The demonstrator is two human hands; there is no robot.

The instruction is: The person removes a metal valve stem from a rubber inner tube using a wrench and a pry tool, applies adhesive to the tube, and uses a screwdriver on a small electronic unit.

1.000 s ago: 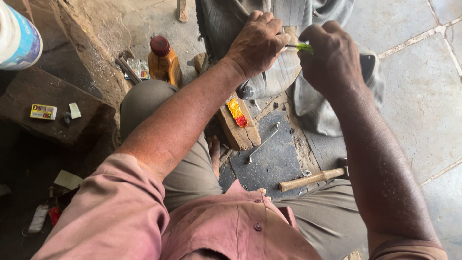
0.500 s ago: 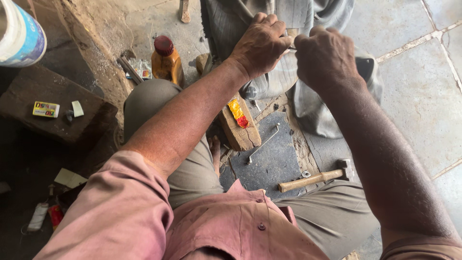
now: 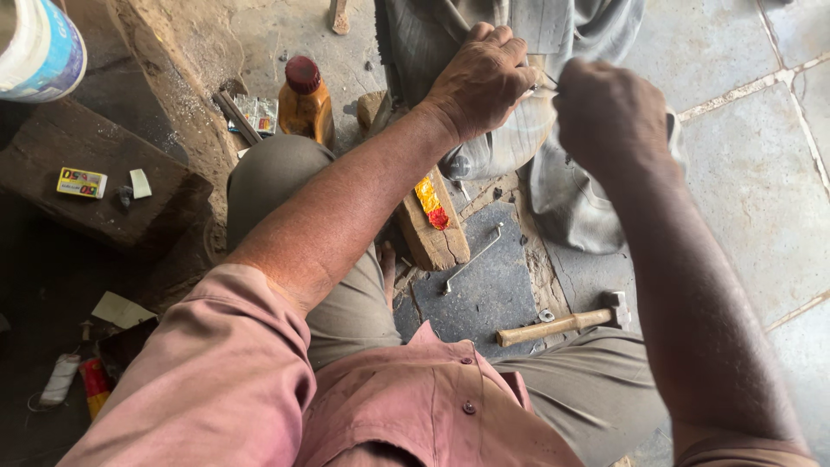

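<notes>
Far left: white tub (image 3: 39, 47), small box (image 3: 82, 182) on a wood block (image 3: 95, 186). Brown bottle (image 3: 305, 102) on the floor. Left hand (image 3: 481, 79), fingers curled tight, pins the grey shoe (image 3: 510, 143) over a stand. Right hand (image 3: 608, 112), fisted, pinches something thin, too small to tell. Shoe looks soft and light; best gripped at the upper. Hammer (image 3: 566, 323) lies near the knee.

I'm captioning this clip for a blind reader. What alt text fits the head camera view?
A seated person's left hand presses on a grey shoe while the right hand makes a fist beside it. A hammer, wood block and amber bottle lie nearby.
</notes>
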